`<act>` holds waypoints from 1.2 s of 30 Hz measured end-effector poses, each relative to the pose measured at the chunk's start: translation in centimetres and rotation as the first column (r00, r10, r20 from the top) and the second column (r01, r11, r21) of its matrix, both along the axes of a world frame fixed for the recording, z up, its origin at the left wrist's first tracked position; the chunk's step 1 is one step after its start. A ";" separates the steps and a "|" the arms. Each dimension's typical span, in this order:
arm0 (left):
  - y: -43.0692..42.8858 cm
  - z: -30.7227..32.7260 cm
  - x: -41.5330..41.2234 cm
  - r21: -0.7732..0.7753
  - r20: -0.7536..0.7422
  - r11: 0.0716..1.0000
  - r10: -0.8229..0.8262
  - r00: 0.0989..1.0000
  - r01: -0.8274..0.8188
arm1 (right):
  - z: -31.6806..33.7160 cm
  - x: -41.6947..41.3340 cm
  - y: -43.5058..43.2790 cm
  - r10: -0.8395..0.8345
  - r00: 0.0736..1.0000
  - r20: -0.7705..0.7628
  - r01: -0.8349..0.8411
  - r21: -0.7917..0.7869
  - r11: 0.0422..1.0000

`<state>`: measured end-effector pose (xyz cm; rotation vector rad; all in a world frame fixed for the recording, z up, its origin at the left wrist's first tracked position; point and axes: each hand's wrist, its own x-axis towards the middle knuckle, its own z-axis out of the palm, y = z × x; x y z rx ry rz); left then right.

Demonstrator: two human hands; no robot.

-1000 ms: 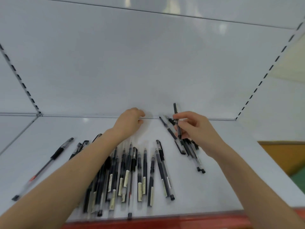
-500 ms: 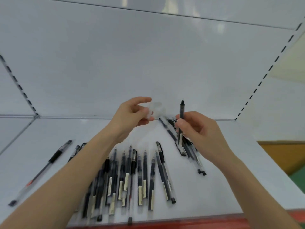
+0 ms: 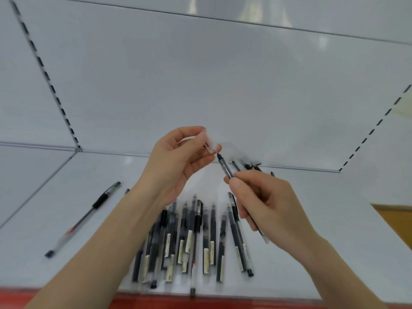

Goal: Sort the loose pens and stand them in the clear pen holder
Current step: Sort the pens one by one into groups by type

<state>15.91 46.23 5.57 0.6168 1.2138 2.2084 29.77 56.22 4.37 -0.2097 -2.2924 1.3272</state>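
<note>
Tilted leftward now, pen (image 3: 225,168) gripped by right hand (image 3: 267,204) points at clear cap (image 3: 210,144) pinched by left hand (image 3: 176,161); labels (image 3: 206,257) unreadable.

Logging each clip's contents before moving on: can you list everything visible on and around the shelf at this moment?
pen pile: a dozen or more (overlaps hide the exact count), black with pale labels, front middle of shelf
lone pen: one, clear with black sleeve, left of the pile
back pens: a few, dark, by the rear wall
shelf: one, white with red front edge
pen holder: none in view
held pen: one, dark, uncapped, tip towards the cap
cap: one, clear
left grip: pinches the cap
right grip: holds the held pen
</note>
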 end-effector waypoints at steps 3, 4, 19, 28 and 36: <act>-0.3 -0.1 0.0 -0.052 -0.065 0.999 0.010 0.998 -0.013 | 0.2 0.1 -0.1 -0.022 0.999 -0.038 0.020 -0.037 0.999; -0.4 -0.2 0.1 -0.074 -0.099 0.997 -0.001 0.995 -0.006 | 0.3 0.0 0.0 -0.038 0.998 -0.054 0.035 -0.044 0.998; -0.5 -0.6 0.5 -0.097 -0.188 0.994 -0.066 0.980 0.048 | 0.7 0.6 0.3 -0.046 0.999 0.025 0.045 0.035 0.998; 0.2 -1.2 1.6 -0.061 -0.250 0.993 0.081 0.965 -0.099 | -0.1 0.3 -0.3 -0.063 0.998 0.004 0.063 -0.098 0.993; 1.1 -2.2 2.1 -0.137 -0.326 0.982 0.077 0.942 -0.127 | -1.5 0.3 0.2 -0.084 0.995 0.044 0.088 -0.084 0.993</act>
